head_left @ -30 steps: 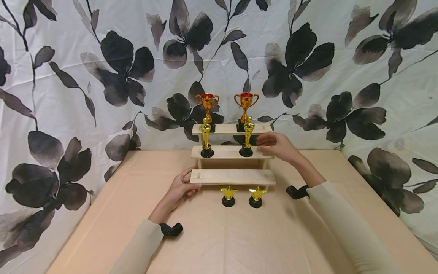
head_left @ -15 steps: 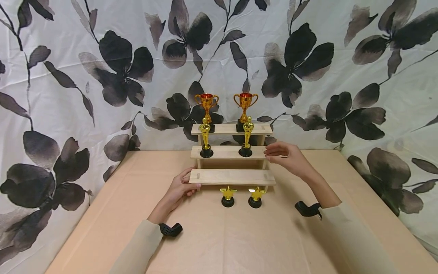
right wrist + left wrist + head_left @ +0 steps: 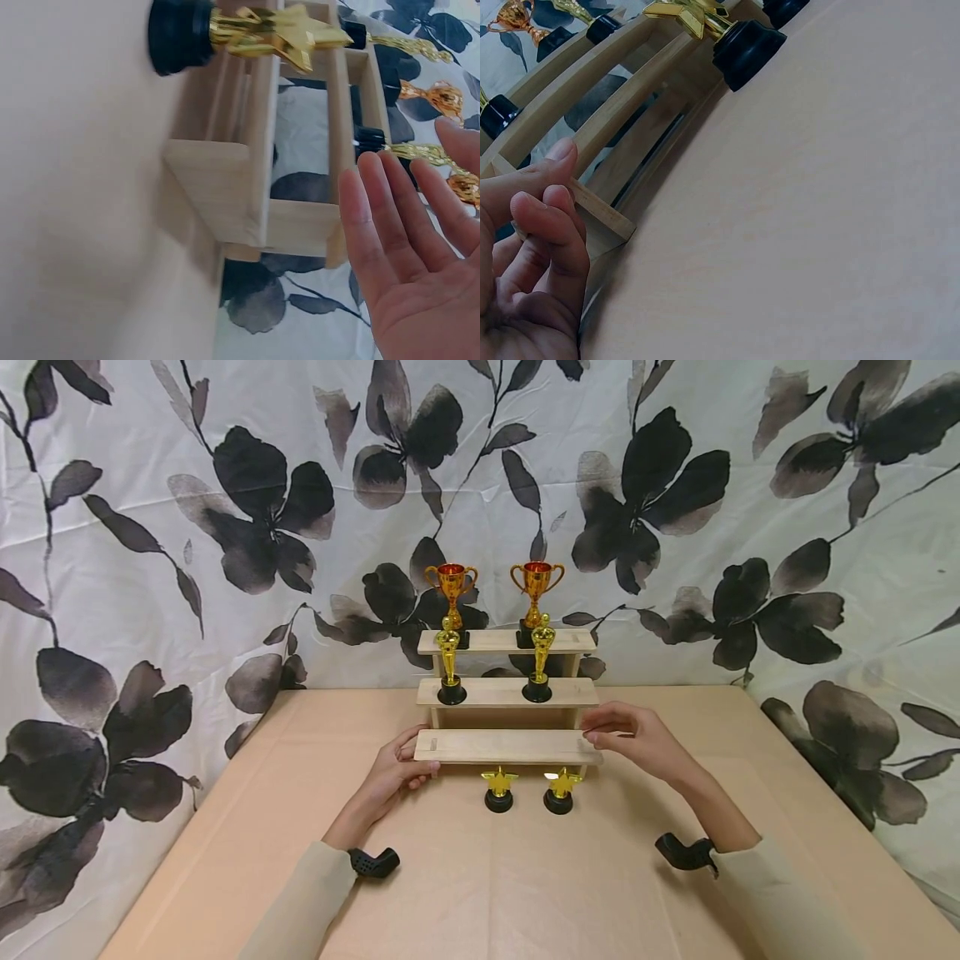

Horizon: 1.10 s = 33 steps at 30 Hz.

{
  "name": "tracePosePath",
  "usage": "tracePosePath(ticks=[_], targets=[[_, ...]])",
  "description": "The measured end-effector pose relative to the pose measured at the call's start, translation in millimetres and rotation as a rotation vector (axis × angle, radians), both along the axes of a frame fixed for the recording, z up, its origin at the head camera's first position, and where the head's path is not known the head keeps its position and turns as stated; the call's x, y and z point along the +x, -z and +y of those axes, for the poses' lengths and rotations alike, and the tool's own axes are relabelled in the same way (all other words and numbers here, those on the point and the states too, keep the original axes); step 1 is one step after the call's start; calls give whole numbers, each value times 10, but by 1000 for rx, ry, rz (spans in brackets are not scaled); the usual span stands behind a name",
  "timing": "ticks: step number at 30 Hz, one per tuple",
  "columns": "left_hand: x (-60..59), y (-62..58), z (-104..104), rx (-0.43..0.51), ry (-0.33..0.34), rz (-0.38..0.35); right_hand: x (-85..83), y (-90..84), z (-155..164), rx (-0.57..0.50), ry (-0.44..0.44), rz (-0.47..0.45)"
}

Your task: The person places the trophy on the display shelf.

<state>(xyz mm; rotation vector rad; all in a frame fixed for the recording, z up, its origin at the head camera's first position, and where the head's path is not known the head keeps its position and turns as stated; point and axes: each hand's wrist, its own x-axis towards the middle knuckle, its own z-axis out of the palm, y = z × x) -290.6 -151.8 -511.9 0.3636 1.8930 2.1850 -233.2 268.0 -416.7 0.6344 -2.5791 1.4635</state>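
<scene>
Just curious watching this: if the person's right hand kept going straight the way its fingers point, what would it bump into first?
Most likely the right end of the lowest shelf board: the right hand has open fingers pointing left at it, seemingly just short of contact, though depth is unclear.

The left hand [image 3: 525, 255] runs off the left wrist view's lower-left corner, and its thumb hides the end of the wooden stand [image 3: 508, 747]. Beside the stand, the right hand [image 3: 416, 255] is cut at the right wrist view's lower-right edge.

On the beige worktop [image 3: 225, 860], the three-tiered wooden stand [image 3: 508, 746] sits at twelve o'clock; two gold star trophies [image 3: 499, 788] stand before it.
</scene>
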Motion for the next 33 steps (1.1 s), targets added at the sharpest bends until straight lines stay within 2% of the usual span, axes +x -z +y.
tracePosePath(ticks=[8, 20, 33], targets=[[-4, 11, -8, -3, -3, 3, 50, 185, -37, 0, -45, -49], [-19, 23, -17, -2, 0, 13, 43, 331, -88, 33, -156, -89], [-19, 23, -6, -14, 8, 20, 43, 438, -145, 64, -173, -113]])
